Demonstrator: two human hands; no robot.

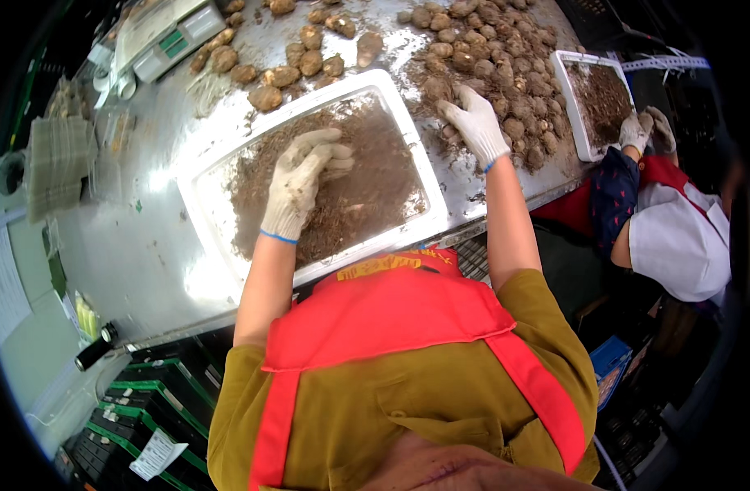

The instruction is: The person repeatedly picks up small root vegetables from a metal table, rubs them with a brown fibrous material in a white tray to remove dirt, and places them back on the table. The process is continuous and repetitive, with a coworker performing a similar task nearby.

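My left hand (304, 181), in a soiled white knit glove, is over a white foam tray (433, 202) strewn with brown soil and root fibres. Its fingers are bent, and whether anything lies under them cannot be told. My right hand (473, 123), gloved alike, reaches to the near left edge of a heap of small taro corms (522, 80). Its thumb and fingers are spread, with a corm close beneath them; no grip shows. Cleaner-looking taro corms (281, 76) lie loose beyond the tray.
A scale (169, 40) stands at the back left, near stacked clear plastic trays (59, 162). At the right, a co-worker's gloved hands (635, 132) are at a second white foam tray (562, 77). Black crates with green rims (148, 393) stand below the metal table (123, 264).
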